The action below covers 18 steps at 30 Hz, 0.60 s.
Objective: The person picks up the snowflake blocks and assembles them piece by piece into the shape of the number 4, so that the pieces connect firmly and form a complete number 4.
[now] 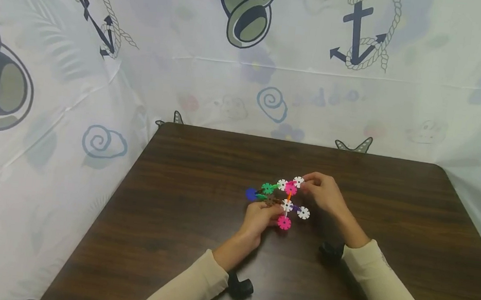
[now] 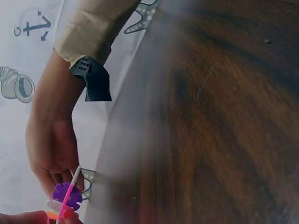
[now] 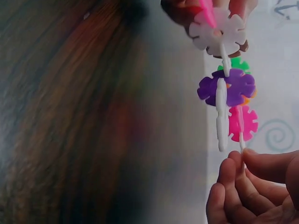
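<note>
A chain of interlocking flower discs, in pink, white, green, blue, purple and brown, is held above the table between both hands. In the head view my left hand grips its near side, close to a lower pink disc and a white disc. My right hand pinches a white disc at the chain's far right end. From the right wrist view, thumb and index finger of that hand meet on the white disc's edge, below a pink disc. A purple disc sits higher up.
The dark wooden table extends around both hands. Black wrist devices hang under the sleeves. A patterned white cloth stands behind and beside the table.
</note>
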{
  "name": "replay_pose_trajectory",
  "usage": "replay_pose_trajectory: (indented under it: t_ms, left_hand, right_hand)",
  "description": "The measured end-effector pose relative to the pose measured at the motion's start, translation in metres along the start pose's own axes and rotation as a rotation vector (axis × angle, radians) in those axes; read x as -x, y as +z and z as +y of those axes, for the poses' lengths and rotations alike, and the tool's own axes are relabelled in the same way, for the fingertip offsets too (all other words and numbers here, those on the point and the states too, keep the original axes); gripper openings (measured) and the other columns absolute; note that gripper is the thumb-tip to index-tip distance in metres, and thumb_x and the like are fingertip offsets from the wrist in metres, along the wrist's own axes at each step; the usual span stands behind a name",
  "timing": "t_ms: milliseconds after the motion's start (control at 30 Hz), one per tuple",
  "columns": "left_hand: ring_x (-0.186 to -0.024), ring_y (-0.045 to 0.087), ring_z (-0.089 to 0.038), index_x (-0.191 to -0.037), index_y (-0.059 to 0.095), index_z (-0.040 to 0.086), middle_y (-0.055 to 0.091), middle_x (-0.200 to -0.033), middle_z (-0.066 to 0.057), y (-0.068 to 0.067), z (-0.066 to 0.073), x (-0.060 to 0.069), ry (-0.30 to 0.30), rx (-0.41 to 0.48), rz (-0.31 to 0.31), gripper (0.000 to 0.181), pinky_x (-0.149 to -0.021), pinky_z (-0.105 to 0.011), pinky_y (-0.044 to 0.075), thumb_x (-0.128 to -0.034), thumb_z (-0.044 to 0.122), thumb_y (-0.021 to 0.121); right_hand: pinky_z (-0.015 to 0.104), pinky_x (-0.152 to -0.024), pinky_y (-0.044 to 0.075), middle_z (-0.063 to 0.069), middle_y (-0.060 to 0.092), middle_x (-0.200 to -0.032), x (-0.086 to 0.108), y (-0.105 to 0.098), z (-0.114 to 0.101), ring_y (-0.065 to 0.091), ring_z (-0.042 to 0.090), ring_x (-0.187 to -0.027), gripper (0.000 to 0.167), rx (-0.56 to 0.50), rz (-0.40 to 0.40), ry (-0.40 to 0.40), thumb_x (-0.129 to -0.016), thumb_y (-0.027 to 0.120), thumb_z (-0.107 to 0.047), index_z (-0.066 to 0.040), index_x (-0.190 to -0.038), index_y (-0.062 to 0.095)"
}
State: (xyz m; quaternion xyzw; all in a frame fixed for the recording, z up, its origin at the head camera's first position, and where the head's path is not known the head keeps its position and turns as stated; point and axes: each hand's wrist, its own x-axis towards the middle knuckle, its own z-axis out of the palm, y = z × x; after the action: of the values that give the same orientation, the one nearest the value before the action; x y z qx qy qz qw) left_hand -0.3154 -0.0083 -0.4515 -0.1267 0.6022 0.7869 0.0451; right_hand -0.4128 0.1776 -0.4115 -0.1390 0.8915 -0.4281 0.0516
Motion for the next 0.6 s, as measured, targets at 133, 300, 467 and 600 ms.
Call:
replay_pose_trajectory:
  t_ms: [133, 300, 467, 600]
  left_hand:
    - [-0.073, 0.069, -0.010, -0.108, 0.072, -0.010, 0.076, -0.088, -0.006, -0.003, -0.001, 0.000, -0.030, -0.003, -0.006, 0.023, -0.072, -0.027, 0.062, -0.0903, 0.004, 0.070]
    - [-0.075, 0.072, -0.014, -0.108, 0.071, -0.008, 0.079, -0.098, -0.017, -0.007, 0.000, 0.003, -0.049, -0.009, -0.010, 0.022, -0.074, -0.029, 0.063, -0.0901, 0.005, 0.070]
    - [-0.082, 0.075, -0.019, -0.102, 0.067, -0.007, 0.077, -0.105, -0.023, -0.010, 0.002, 0.005, -0.079, 0.038, -0.033, 0.013, -0.085, -0.038, 0.064, -0.0926, 0.002, 0.067]
    - [-0.087, 0.075, -0.020, -0.108, 0.066, -0.011, 0.076, -0.105, -0.023, -0.015, 0.003, 0.007, -0.088, 0.021, -0.092, 0.020, -0.089, -0.039, 0.063, -0.0931, 0.002, 0.067]
  right_hand:
    - [0.028, -0.075, 0.055, 0.022, 0.075, -0.108, -0.004, 0.006, 0.009, 0.072, 0.027, -0.093, 0.029, -0.011, -0.048, 0.022, -0.103, 0.063, -0.017, 0.004, -0.123, 0.066]
    - [0.026, -0.072, 0.053, 0.022, 0.076, -0.103, -0.012, 0.013, 0.014, 0.071, 0.026, -0.088, 0.028, 0.000, -0.058, 0.019, -0.102, 0.064, -0.015, 0.006, -0.120, 0.067]
    - [0.027, -0.067, 0.048, 0.020, 0.076, -0.098, -0.021, 0.014, 0.011, 0.071, 0.026, -0.083, 0.026, 0.043, -0.055, -0.002, -0.100, 0.065, -0.013, 0.006, -0.117, 0.068]
    - [0.028, -0.068, 0.047, 0.019, 0.076, -0.097, -0.025, 0.013, 0.007, 0.069, 0.026, -0.083, 0.026, 0.062, -0.049, -0.004, -0.100, 0.064, -0.014, 0.004, -0.118, 0.069]
